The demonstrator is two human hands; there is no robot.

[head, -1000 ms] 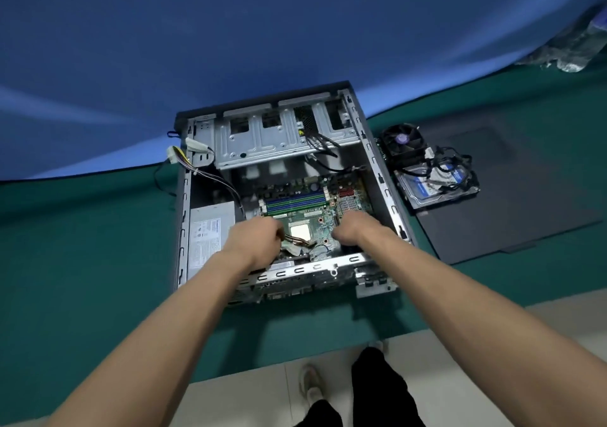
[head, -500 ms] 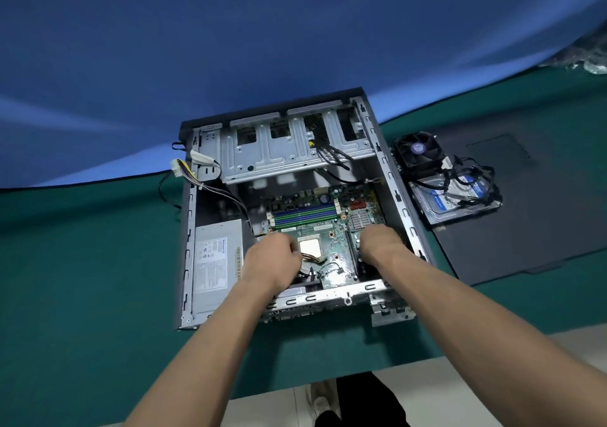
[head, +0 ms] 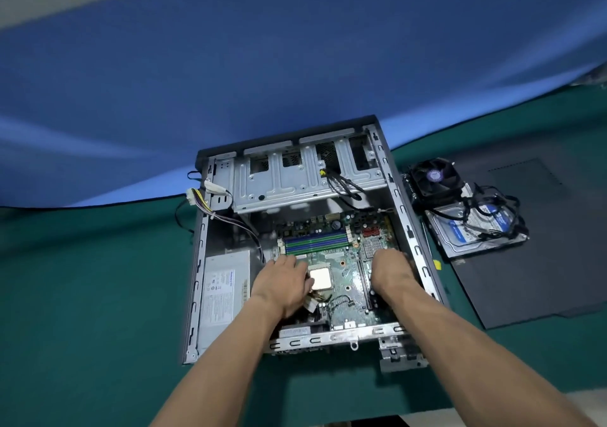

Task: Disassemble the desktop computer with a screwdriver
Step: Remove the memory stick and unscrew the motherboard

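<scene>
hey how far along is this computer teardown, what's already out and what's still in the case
Done: the side panel is off, and the cooler fan and hard drive lie on it beside the case. In hand: the left hand and right hand are both on the motherboard, apparently working it loose. Left: the motherboard, the power supply and the drive cage remain inside.

A makeshift repair or recording corner, not a proper workshop.

A green cloth (head: 82, 295) covers the surface and a blue cloth (head: 295, 65) hangs behind as backdrop. An open case (head: 200, 262) lies on the cloth, with a fan (head: 435, 177), a hard drive (head: 476, 233) and a black panel (head: 542, 262) laid beside it.
</scene>
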